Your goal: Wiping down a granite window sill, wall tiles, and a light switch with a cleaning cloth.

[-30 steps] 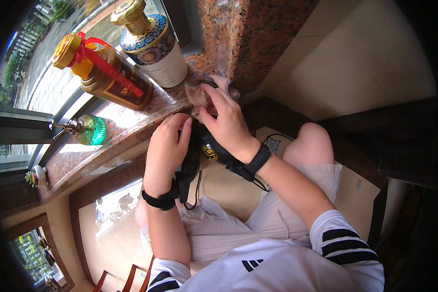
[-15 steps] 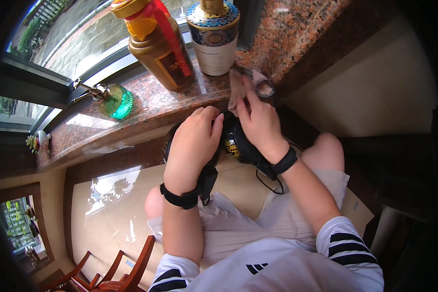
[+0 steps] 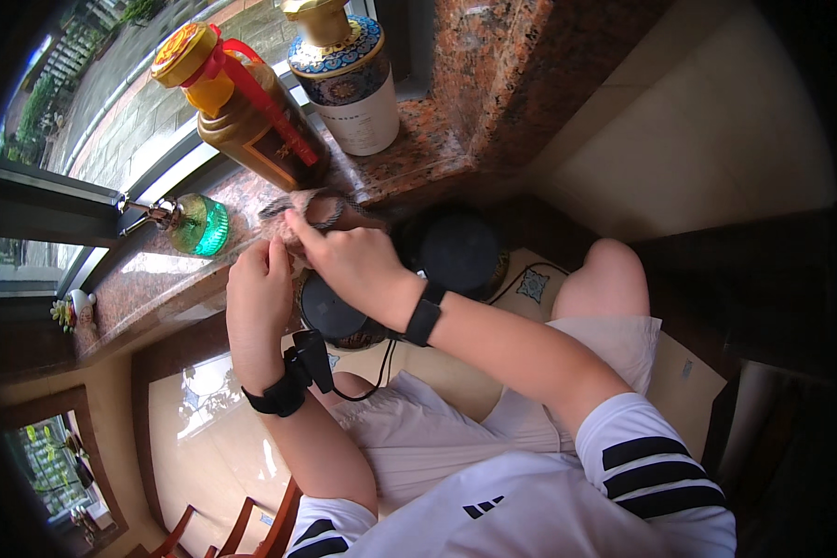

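A pinkish-brown cloth [image 3: 309, 205] with a dark checked edge is bunched at the front of the stone windowsill, below the brown bottle. My right hand [image 3: 367, 268] holds it, index finger laid along the folds and the other fingers hidden in them. My left hand [image 3: 259, 296] is closed beside it, thumb and fingertips pressed together at the cloth's near left edge. Just what those fingertips pinch is partly hidden. Below my hands are two black round-topped objects, one [image 3: 462, 249] right of my right hand, the other [image 3: 328, 309] under its wrist.
On the granite sill [image 3: 418, 167] stand a brown bottle [image 3: 268, 139] with a red ribbon, a white and blue patterned bottle [image 3: 358, 116], a green glass spray bottle [image 3: 200, 226] and a small potted succulent [image 3: 74, 309]. Wooden chair rails [image 3: 237, 525] are at lower left.
Both hands have moved left along the sill. The cloth has travelled with my right hand from beside the patterned bottle to below the brown one. The black round tops have come into view.
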{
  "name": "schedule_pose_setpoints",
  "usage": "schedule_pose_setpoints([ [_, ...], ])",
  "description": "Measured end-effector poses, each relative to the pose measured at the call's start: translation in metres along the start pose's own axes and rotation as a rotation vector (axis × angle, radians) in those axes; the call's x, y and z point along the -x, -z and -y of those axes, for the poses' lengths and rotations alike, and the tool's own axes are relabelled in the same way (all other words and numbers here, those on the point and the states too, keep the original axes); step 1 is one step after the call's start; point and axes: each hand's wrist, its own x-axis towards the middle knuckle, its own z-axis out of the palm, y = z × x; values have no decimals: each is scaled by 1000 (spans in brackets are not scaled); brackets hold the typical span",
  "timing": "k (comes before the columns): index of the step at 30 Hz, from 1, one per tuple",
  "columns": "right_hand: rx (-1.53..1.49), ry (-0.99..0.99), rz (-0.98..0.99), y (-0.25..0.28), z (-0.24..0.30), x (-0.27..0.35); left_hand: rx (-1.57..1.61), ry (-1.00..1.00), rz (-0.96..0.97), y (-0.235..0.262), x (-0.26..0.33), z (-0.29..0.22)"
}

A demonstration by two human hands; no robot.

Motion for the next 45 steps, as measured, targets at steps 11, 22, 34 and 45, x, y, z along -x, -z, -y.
schedule_pose_setpoints([
  [11, 239, -295, -182, 93, -80, 37, -40, -1, 40, -1, 2, -22],
  [22, 32, 2, -20, -5, 9, -10, -3, 4, 51, -2, -1, -14],
  [34, -176, -177, -151, 68, -52, 36, 302, -335, 423, -50, 14, -39],
  [45, -1083, -628, -332, 61, -83, 68, 145, -440, 415, -74, 26, -57],
])
